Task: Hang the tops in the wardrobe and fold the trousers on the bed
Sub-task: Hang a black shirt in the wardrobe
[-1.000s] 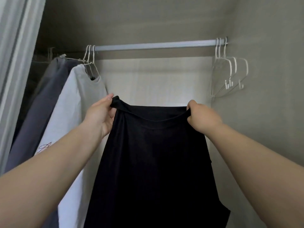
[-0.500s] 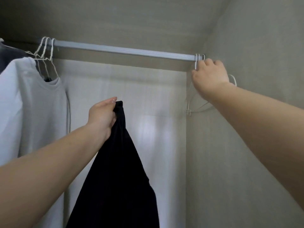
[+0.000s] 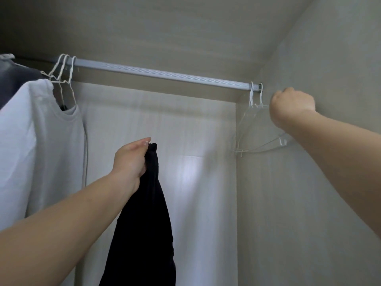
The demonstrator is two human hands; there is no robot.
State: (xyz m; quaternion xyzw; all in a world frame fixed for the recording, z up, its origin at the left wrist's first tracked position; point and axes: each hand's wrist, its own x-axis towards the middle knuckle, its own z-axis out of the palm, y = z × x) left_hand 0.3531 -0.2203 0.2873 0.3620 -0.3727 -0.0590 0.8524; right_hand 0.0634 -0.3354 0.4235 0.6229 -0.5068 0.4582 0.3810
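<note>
A black top (image 3: 144, 219) hangs limp from my left hand (image 3: 129, 162), which grips its upper edge in the middle of the wardrobe. My right hand (image 3: 292, 106) is curled beside the wardrobe's right wall, just right of the rail's end, and grips one of the clear empty hangers (image 3: 259, 141). Two white hooks (image 3: 255, 93) of the other empty hangers stay on the grey rail (image 3: 165, 74). What lies inside my right fist is hidden.
A white T-shirt (image 3: 37, 141) hangs on a white hanger at the left of the rail, with a dark grey garment (image 3: 12, 81) behind it. The stretch of rail between the white T-shirt and the empty hangers is bare. The right wardrobe wall (image 3: 309, 203) is close.
My right hand let go of the black top, reached up to the empty hangers at the rail's right end, then pulled one away to the right. The top now hangs from my left hand alone.
</note>
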